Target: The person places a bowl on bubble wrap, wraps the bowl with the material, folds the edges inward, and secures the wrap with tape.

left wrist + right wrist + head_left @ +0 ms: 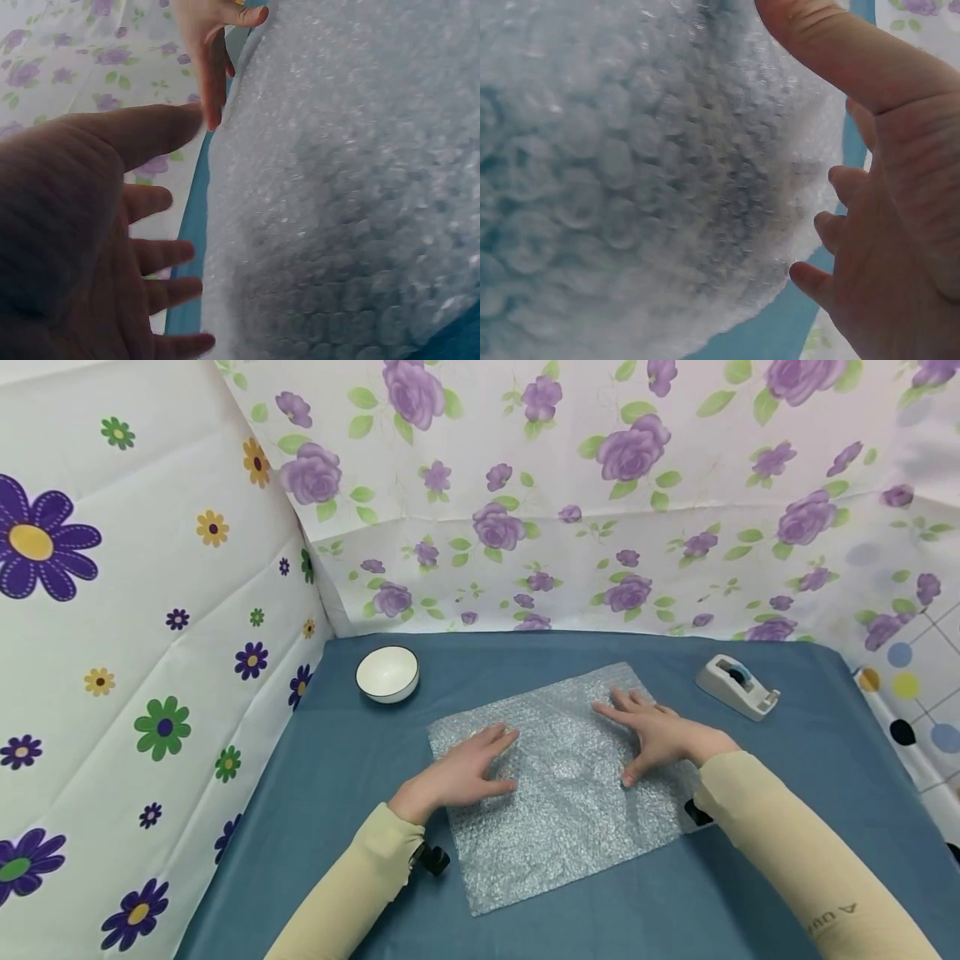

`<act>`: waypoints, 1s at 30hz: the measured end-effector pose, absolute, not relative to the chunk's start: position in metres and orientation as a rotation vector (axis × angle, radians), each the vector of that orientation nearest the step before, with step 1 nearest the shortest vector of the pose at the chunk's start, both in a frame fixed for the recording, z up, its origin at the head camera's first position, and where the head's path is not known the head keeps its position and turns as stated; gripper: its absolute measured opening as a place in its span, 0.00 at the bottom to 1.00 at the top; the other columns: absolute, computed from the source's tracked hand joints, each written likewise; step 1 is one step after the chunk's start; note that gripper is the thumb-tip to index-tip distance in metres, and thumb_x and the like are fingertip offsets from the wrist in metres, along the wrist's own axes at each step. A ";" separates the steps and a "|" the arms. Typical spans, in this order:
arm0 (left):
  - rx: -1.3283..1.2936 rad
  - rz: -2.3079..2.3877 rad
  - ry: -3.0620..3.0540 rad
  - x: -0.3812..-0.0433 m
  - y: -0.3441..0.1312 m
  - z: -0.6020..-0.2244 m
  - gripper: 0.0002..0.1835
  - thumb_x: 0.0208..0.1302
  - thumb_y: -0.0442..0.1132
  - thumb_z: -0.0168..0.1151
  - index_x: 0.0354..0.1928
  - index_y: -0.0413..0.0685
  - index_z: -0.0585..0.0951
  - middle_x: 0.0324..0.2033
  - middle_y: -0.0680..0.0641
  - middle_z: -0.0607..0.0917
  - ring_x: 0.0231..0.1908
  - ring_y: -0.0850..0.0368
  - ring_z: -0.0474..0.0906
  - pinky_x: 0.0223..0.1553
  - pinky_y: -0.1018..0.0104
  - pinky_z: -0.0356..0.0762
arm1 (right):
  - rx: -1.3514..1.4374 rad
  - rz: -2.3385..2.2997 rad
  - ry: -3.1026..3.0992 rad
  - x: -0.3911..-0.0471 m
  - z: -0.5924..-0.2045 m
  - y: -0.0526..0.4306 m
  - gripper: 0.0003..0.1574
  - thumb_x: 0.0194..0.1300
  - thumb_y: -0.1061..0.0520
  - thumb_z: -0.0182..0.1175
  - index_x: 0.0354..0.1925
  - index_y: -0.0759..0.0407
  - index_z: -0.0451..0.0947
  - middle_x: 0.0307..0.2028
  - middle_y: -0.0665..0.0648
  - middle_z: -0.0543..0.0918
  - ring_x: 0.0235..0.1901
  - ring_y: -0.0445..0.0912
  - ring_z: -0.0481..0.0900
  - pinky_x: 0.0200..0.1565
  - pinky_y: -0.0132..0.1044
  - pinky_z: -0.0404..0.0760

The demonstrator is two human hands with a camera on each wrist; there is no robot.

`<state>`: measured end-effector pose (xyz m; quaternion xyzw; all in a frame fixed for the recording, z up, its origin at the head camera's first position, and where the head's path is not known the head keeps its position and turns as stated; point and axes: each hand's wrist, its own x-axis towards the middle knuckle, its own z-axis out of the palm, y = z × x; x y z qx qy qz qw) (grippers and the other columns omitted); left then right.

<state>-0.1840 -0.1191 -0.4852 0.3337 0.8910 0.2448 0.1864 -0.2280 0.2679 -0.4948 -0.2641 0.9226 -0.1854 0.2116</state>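
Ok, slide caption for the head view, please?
Both hands spread over bubble wrap, white bowl at left, tape dispenser at right.

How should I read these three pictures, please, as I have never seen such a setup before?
There is no machine here, only a person's bare left hand and right hand. The widest picture comes from a camera worn on the head, looking forward and down; the other two come from cameras on each wrist. On the blue cloth lies a sheet of bubble wrap, with a bowl at the back left and a tape dispenser at the back right. Nothing is held: the fingers are spread over the wrap.
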 end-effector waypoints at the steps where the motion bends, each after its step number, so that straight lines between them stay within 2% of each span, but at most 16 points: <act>1: 0.930 0.660 2.503 -0.183 -0.119 -0.487 0.46 0.79 0.56 0.64 0.87 0.49 0.54 0.84 0.36 0.50 0.83 0.36 0.44 0.78 0.32 0.50 | -0.726 -0.506 2.556 -0.227 -0.496 0.268 0.86 0.44 0.30 0.85 0.88 0.50 0.49 0.84 0.72 0.35 0.80 0.76 0.32 0.71 0.82 0.40; 5: 0.887 0.590 2.480 -0.178 -0.120 -0.492 0.50 0.76 0.59 0.66 0.87 0.51 0.52 0.85 0.36 0.47 0.84 0.34 0.38 0.77 0.27 0.44 | -0.722 -0.451 2.546 -0.223 -0.500 0.267 0.86 0.43 0.28 0.84 0.87 0.51 0.50 0.84 0.72 0.36 0.81 0.76 0.33 0.71 0.81 0.41; 9: 0.863 0.581 2.463 -0.176 -0.121 -0.494 0.52 0.73 0.61 0.68 0.88 0.53 0.52 0.85 0.37 0.45 0.83 0.34 0.34 0.77 0.27 0.41 | -0.707 -0.426 2.547 -0.223 -0.503 0.267 0.85 0.44 0.28 0.84 0.88 0.50 0.49 0.85 0.70 0.35 0.81 0.74 0.32 0.72 0.80 0.40; 30: 0.871 0.594 2.450 -0.174 -0.123 -0.499 0.52 0.73 0.61 0.68 0.88 0.56 0.51 0.86 0.39 0.40 0.84 0.37 0.28 0.77 0.28 0.29 | -0.681 -0.436 2.559 -0.222 -0.505 0.267 0.86 0.43 0.28 0.84 0.88 0.50 0.49 0.85 0.69 0.35 0.82 0.73 0.31 0.73 0.78 0.38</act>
